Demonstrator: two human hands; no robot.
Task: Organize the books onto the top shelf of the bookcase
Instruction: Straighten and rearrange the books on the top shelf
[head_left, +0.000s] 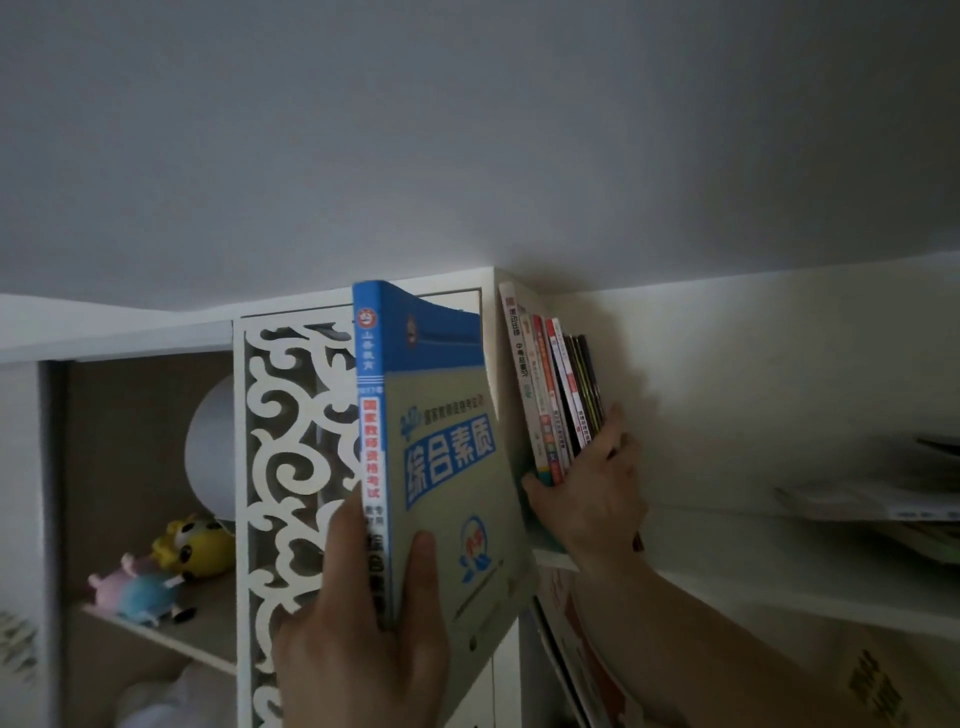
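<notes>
My left hand (363, 629) grips the lower part of a thick blue-and-grey book (441, 441), thumb on the front cover and fingers round the spine. The book stands upright, raised in front of the bookcase's white side panel (493, 280). On the top shelf (727, 587), several thin books (556, 400) stand in a row, leaning left against that panel. My right hand (592, 493) holds this row at its lower end, thumb on the left, fingers on the right side.
A white carved fretwork panel (280, 467) stands left of the held book. Plush toys (171, 566) and a round white object (213, 447) sit in the left compartment. Flat papers or books (883, 504) lie at the right of the top shelf. More books (587, 665) fill the shelf below.
</notes>
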